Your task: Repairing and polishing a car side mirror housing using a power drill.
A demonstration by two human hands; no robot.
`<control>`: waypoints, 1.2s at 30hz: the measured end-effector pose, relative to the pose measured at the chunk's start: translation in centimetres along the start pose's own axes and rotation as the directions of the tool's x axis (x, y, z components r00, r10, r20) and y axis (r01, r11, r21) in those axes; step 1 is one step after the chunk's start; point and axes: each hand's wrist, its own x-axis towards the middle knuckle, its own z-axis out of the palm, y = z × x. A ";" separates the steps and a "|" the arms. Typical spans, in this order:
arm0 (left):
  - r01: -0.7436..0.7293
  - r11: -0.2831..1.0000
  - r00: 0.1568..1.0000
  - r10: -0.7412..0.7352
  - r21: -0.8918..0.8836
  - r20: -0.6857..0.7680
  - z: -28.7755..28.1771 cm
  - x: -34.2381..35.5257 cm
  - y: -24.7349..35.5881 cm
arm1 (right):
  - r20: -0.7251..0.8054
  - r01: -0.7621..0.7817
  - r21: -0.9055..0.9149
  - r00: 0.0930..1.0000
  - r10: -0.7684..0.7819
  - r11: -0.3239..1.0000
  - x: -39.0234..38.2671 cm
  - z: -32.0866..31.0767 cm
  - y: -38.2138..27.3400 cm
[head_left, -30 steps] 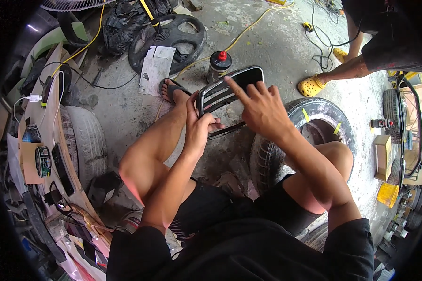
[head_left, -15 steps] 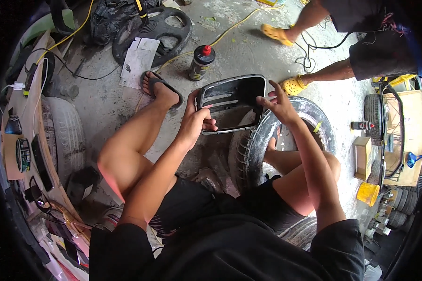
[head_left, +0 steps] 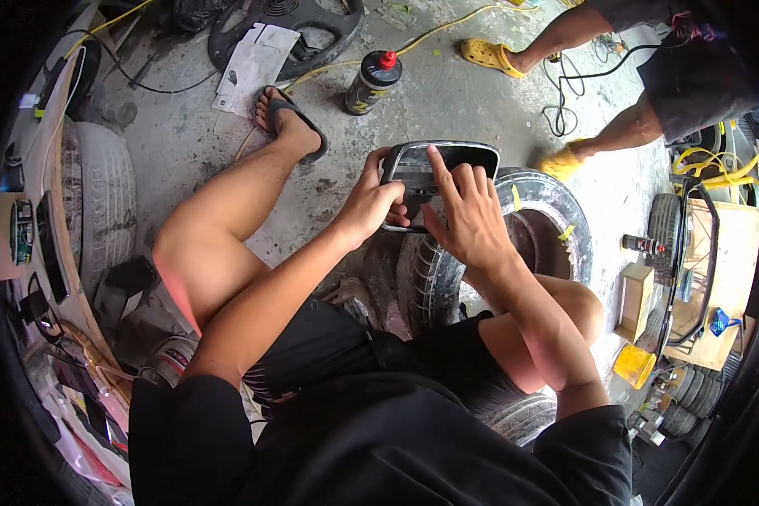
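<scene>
A person's left hand (head_left: 371, 202) pinches a black frame (head_left: 474, 155) by its nine o'clock edge; it extends toward three o'clock. The right hand (head_left: 471, 215), fingers spread, overlaps it, index fingertip at the eleven o'clock rim.

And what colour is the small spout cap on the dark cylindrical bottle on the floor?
The small spout cap is red, seen best in the head view.

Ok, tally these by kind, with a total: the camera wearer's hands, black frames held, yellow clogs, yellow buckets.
Left hand and right hand: 2
Black frame: 1
Yellow clogs: 2
Yellow bucket: 1
Total: 6
</scene>
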 end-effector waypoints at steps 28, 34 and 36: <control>0.030 1.000 0.999 -0.030 0.008 0.024 0.4 -0.8 0.9 | 0.553 -0.772 0.096 0.566 0.611 0.629 -2.4 1.1 9.8; 0.142 0.989 0.985 -0.138 -0.035 0.107 1.0 0.0 0.0 | 0.776 -0.821 -0.043 0.332 0.536 0.570 -1.6 -0.8 11.3; 0.147 0.989 0.983 -0.143 -0.028 0.118 1.1 0.2 -0.2 | 0.792 -0.833 -0.061 0.295 0.534 0.550 -1.7 -0.5 11.6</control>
